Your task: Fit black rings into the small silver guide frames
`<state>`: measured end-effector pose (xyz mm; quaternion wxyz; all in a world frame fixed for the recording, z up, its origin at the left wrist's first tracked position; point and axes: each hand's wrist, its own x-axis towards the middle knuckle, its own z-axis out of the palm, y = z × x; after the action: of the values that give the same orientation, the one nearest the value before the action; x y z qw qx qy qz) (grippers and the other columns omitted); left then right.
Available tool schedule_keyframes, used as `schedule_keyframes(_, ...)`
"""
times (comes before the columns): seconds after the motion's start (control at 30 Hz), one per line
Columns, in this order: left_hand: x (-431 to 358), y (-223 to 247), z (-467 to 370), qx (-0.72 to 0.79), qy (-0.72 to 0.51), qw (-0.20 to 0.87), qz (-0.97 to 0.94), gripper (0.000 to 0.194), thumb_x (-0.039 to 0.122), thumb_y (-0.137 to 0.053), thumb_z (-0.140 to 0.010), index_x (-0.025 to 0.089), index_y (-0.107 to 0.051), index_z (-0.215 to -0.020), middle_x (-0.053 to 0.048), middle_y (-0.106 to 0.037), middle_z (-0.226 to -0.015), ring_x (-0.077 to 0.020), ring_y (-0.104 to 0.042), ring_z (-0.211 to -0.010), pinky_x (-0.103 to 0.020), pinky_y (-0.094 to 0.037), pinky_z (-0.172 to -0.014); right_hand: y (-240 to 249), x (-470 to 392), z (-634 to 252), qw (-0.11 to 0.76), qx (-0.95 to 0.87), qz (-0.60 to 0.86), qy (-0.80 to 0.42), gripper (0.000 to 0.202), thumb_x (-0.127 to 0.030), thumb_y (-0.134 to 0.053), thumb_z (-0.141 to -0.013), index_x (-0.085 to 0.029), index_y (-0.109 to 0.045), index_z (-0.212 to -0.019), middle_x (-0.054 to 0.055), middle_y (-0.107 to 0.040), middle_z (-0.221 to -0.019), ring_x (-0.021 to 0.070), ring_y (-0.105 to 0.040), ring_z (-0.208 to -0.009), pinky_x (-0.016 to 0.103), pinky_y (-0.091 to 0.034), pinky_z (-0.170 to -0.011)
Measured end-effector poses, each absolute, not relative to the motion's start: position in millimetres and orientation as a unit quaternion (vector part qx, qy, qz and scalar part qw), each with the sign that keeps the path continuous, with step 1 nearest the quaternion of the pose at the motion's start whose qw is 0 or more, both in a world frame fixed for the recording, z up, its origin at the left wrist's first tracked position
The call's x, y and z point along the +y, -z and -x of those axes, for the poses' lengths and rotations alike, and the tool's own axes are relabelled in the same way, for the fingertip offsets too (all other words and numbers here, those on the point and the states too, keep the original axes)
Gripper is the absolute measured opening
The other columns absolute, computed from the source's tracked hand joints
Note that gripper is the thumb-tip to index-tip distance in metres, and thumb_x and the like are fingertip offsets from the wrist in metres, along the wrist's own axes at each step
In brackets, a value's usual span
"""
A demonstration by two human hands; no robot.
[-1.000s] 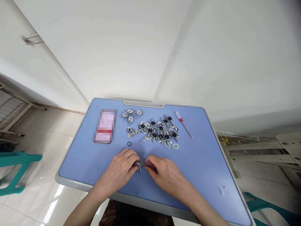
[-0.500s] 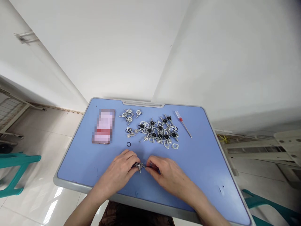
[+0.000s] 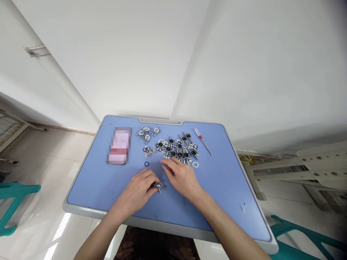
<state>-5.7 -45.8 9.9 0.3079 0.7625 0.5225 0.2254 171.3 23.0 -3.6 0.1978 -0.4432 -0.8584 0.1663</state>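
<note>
My right hand (image 3: 183, 177) had moved from the small silver metal valve (image 3: 158, 185) to the near edge of the silver-and-black metal parts (image 3: 179, 146), toward one o'clock; its fingers were curled, but I couldn't tell whether they gripped anything. My left hand (image 3: 139, 189) pinched the valve, long axis nine-to-three, lever pointing to six.

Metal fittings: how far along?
Probably done: the small group of fittings set apart near the far edge. In hand: one fitting, in the left hand; can't tell whether the right hand holds anything. Apparently left: piled black-faced fittings, with a loose plate and black O-ring nearby.
</note>
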Motion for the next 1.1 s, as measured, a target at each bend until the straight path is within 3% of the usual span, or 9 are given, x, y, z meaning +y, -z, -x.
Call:
schedule_keyframes(0.2,-45.3,-8.7,5.4,0.525,-0.227,0.305,-0.761,0.012,0.009,-0.057,-0.084,0.019,-0.058,-0.09,0.0,-0.06,-0.091,-0.0167,-0.054,-0.091,-0.031,-0.045,-0.079,10.7,27.9,-163.3,0.154,-0.869,0.454,-0.125,0.031,-0.019,-0.044,-0.091,-0.023,-0.063,-0.114,0.004,-0.066,-0.089,0.0132,-0.061,-0.068,0.023,-0.035,-0.053)
schedule_keyframes(0.4,-45.1,-11.4,4.6,0.523,-0.228,0.299,-0.765,0.011,0.01,-0.057,-0.085,0.019,-0.057,-0.09,0.0,-0.059,-0.091,-0.0163,-0.054,-0.091,-0.03,-0.045,-0.079,9.1,27.1,-163.0,0.144,-0.874,0.451,-0.11,0.026,-0.019,-0.042,-0.092,-0.02,-0.066,-0.103,0.004,-0.066,-0.087,0.0126,-0.059,-0.067,0.023,-0.032,-0.053)
schedule_keyframes(0.87,-46.7,-13.7,3.5,0.52,-0.204,0.283,-0.78,0.008,0.012,-0.053,-0.088,0.019,-0.057,-0.089,-0.001,-0.059,-0.09,-0.017,-0.052,-0.089,-0.031,-0.046,-0.078,8.8,22.6,-165.0,0.152,-0.894,0.394,-0.149,0.03,-0.013,-0.044,-0.088,-0.02,-0.06,-0.112,0.004,-0.064,-0.087,0.011,-0.057,-0.064,0.022,-0.034,-0.053)
schedule_keyframes(1.1,-47.6,-13.9,1.8,0.512,-0.188,0.275,-0.792,0.008,0.015,-0.05,-0.09,0.019,-0.057,-0.089,-0.002,-0.058,-0.089,-0.0175,-0.053,-0.089,-0.031,-0.047,-0.076,9.0,20.2,-166.6,0.141,-0.903,0.378,-0.145,0.027,-0.012,-0.041,-0.089,-0.019,-0.064,-0.102,0.004,-0.062,-0.083,0.0099,-0.053,-0.057,0.023,-0.033,-0.052)
